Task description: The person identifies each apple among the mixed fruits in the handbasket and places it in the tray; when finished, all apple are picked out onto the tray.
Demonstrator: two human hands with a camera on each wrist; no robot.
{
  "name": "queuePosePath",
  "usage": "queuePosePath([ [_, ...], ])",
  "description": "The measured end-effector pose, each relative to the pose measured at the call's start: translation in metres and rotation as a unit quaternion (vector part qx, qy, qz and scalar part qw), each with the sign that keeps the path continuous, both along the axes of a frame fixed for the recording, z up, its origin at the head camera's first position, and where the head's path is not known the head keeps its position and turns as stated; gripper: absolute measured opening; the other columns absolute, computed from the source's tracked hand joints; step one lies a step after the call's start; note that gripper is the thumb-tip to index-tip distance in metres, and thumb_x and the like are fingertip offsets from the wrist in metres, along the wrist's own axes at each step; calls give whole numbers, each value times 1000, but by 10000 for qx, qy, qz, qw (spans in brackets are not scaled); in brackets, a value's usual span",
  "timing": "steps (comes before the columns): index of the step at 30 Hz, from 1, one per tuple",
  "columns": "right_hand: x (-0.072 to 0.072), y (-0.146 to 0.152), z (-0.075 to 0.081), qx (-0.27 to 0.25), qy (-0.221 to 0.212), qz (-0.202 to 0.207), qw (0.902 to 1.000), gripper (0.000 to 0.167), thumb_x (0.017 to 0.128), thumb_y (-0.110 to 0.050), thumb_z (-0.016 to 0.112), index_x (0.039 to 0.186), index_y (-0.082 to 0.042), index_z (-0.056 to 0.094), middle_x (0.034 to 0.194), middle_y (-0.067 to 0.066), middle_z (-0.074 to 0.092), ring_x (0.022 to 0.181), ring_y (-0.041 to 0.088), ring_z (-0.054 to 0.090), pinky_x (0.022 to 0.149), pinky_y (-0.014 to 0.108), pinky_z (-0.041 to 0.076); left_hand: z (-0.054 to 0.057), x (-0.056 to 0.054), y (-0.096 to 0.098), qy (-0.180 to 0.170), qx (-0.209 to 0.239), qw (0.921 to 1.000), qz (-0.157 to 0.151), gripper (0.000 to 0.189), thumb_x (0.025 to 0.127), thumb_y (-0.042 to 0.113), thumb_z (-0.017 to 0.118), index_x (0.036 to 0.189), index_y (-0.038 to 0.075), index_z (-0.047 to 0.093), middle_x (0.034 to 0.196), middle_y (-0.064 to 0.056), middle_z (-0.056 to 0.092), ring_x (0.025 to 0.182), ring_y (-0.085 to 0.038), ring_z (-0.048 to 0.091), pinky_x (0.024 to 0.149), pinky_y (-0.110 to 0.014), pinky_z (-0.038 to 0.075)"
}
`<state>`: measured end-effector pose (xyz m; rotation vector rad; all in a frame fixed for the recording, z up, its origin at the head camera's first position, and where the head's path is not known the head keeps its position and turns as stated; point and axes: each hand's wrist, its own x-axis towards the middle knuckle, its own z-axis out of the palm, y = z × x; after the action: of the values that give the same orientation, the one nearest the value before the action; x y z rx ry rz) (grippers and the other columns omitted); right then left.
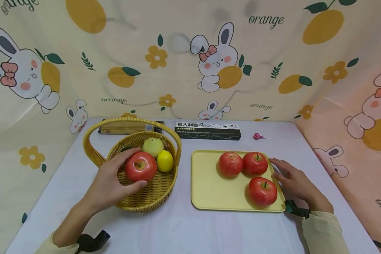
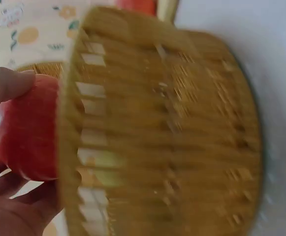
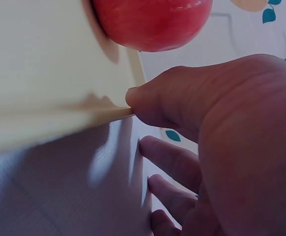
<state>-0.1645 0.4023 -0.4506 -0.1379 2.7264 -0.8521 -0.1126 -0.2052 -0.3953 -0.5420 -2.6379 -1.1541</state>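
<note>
My left hand (image 1: 111, 181) grips a red apple (image 1: 141, 166) between thumb and fingers, over the wicker basket (image 1: 165, 188). In the left wrist view the apple (image 2: 27, 130) shows beside the basket's rim, partly hidden by its wall. A pale green round fruit (image 1: 153, 146) and a yellow lemon (image 1: 165, 161) are in the basket. My right hand (image 1: 296, 181) is at the right edge of a yellow tray (image 1: 206, 197). In the right wrist view its thumb touches the tray's edge, fingers loosely extended below. Three red apples (image 1: 262, 191) sit on the tray's right half.
The basket's tall handle (image 1: 130, 120) arches over its back side. Behind it lies a pack of spaghetti (image 1: 124, 127). A dark pasta box (image 1: 207, 132) and a wrapped lollipop (image 1: 257, 136) lie behind the tray. A printed cloth backdrop (image 1: 177, 77) rises around the white table (image 1: 238, 233).
</note>
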Motion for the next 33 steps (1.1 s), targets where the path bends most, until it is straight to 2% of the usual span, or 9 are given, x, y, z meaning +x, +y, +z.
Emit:
queuePosePath([
  [3, 0, 0, 0, 8, 6, -8, 10000, 75, 110, -42, 63, 173, -15, 32, 175, 33, 27, 160, 64, 17, 109, 87, 34, 8, 4, 12, -46, 229, 9994, -236, 88, 80, 26, 101, 156, 18, 57, 152, -5, 65, 129, -25, 68, 103, -19, 56],
  [6, 1, 0, -1, 3, 7, -13, 10000, 75, 111, -42, 63, 173, -15, 32, 175, 34, 26, 160, 64, 16, 109, 87, 34, 14, 5, 28, -157, 408, 9975, -555, 89, 79, 25, 101, 156, 19, 57, 149, -2, 67, 128, -22, 68, 102, -30, 63],
  [11, 1, 0, -1, -23, -30, -34, 10000, 76, 110, -43, 63, 174, -15, 31, 176, 33, 25, 161, 64, 15, 108, 87, 35, 16, 3, 54, -347, 601, 9910, -1142, 88, 79, 26, 100, 156, 19, 57, 145, 3, 68, 126, -16, 68, 101, -36, 65],
  [16, 1, 0, -1, -3, -40, -25, 10000, 76, 111, -43, 63, 174, -15, 31, 176, 32, 26, 161, 64, 15, 108, 88, 35, 9, 0, 81, -457, 592, 9851, -1550, 89, 80, 28, 99, 157, 15, 58, 149, 2, 67, 127, -14, 68, 105, -36, 63],
  [20, 1, 1, 0, 10, -46, -36, 10000, 76, 111, -43, 63, 174, -15, 31, 176, 32, 26, 161, 64, 14, 107, 88, 35, 1, -5, 105, -552, 794, 9766, -1920, 86, 81, 25, 99, 155, 9, 58, 150, -3, 67, 127, -16, 69, 104, -34, 63],
  [26, 1, 1, 1, -5, -54, -49, 10000, 76, 111, -43, 63, 174, -16, 31, 175, 33, 26, 161, 64, 15, 108, 89, 34, -8, -10, 138, -983, 884, 9665, -2199, 85, 84, 26, 96, 157, 8, 56, 153, -4, 65, 133, -16, 66, 109, -33, 60],
  [33, 2, -2, 4, -39, -56, -44, 10000, 75, 111, -41, 63, 174, -16, 31, 176, 33, 26, 160, 64, 16, 109, 87, 34, -19, -13, 170, -1172, 757, 9582, -2497, 83, 85, 27, 95, 157, 9, 56, 154, -1, 65, 136, -12, 63, 112, -28, 56],
])
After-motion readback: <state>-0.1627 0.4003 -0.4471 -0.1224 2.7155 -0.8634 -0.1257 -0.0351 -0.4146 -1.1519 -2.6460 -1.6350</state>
